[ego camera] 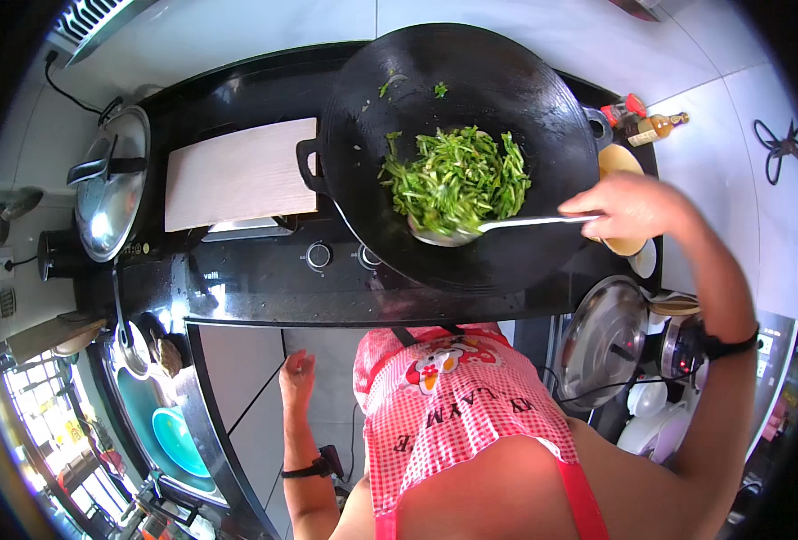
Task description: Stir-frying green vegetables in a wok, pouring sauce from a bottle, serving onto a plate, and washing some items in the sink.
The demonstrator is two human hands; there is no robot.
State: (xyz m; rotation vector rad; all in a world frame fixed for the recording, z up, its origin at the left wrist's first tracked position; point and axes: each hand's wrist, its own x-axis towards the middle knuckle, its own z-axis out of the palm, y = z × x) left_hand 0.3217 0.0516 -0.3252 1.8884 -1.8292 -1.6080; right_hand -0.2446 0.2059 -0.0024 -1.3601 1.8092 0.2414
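Note:
A large black wok (466, 81) sits on the right part of the gas hob. Chopped green vegetables (456, 175) lie heaped in its middle, with a few bits stuck higher on the far wall. My right hand (632, 209) is closed around the handle of a metal spatula or ladle (527, 221), whose head is under the near edge of the greens. My left hand (298, 371) hangs in front of the counter, left of the apron, fingers curled; whether anything is in it does not show.
Left of the wok lies a pale board (244, 174) over the hob. Farther left stands a lidded pan (114, 196). Beyond the wok's right handle are a sauce bottle (655, 128) and a red-capped jar (625, 111). A glass lid (605, 344) leans at the right, near the counter edge.

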